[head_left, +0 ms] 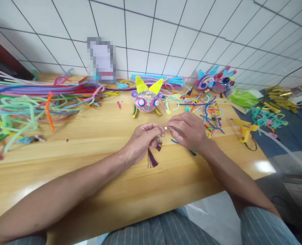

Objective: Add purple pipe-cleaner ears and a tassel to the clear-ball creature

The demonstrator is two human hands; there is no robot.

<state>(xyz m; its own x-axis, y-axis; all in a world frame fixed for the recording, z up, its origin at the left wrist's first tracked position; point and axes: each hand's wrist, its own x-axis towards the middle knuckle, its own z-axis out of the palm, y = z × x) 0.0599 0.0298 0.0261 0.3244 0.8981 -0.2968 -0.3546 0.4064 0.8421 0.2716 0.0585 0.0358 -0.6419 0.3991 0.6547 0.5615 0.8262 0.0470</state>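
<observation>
My left hand [147,139] is closed in a pinch near the middle of the table, with a dark purple tassel [153,160] hanging below its fingers. A tiny white piece [165,128] shows at its fingertips. Close on its right is my right hand [188,131], its fingers pressed together; what they hold is too small to make out. Behind both hands stands a round, glittery figure [146,102] with yellow horns, big pink and blue eyes and small feet.
Piles of pipe cleaners [23,112] lie at the left. Two decorated figures [222,81] stand by the tiled wall. Coloured pieces [213,115] are scattered right of centre. A yellow glue gun [245,130] rests near the right edge, with a green packet [244,97] behind.
</observation>
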